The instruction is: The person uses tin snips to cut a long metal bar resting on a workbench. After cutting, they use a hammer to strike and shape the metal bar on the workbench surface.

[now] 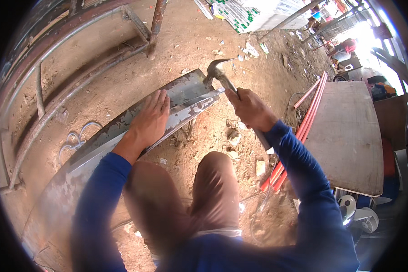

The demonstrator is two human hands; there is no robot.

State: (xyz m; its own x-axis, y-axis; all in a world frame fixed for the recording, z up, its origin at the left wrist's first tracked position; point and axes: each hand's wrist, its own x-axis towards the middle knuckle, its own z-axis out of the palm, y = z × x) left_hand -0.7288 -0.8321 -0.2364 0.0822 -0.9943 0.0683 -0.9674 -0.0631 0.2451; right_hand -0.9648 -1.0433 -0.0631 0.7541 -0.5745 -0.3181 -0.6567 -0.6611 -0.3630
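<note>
Right hand gripped claw hammer over far end of paint-flaked metal channel; left hand, open, lay flat on channel, seemingly stiff, sharp-edged, best steadied on its broad face.

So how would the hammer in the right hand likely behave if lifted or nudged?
The hammer is probably head-heavy, since its metal head sits at one end of a slim handle. It should feel stiff, as the handle looks straight on both sides of the right hand. Laid down and nudged, it might pivot around that curved-clawed head.
</note>
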